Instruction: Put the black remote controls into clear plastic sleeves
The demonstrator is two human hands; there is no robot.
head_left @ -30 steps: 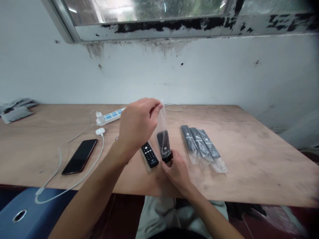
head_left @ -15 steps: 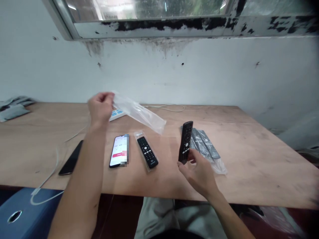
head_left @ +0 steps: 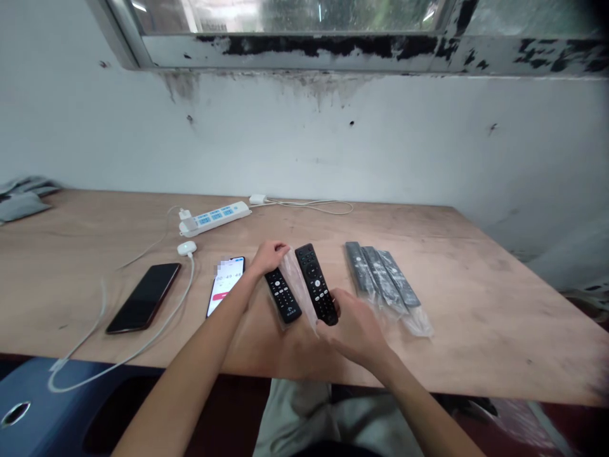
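My right hand [head_left: 354, 324] grips a bare black remote control [head_left: 316, 284] by its lower end, with its buttons facing up. Pinched at its top end by my left hand [head_left: 271, 257] is a clear plastic bag [head_left: 295, 279], which hangs along the left side of that remote. Just left of the bag, another black remote control [head_left: 284, 298] lies on the table in a clear sleeve, its top partly covered by my left hand. To the right lie several remotes in plastic sleeves [head_left: 383, 273], side by side.
A lit phone [head_left: 226, 279] lies partly behind my left forearm. Farther left are a dark phone [head_left: 143, 298], a white charging cable [head_left: 176, 320] and a power strip [head_left: 216, 217]. Grey cloth [head_left: 23, 202] lies at the table's far left. A blue stool [head_left: 52, 400] stands below the edge.
My left hand has brought the plastic bag down and right, beside the remote. My right hand has moved left with the remote, which is now lower and flatter.
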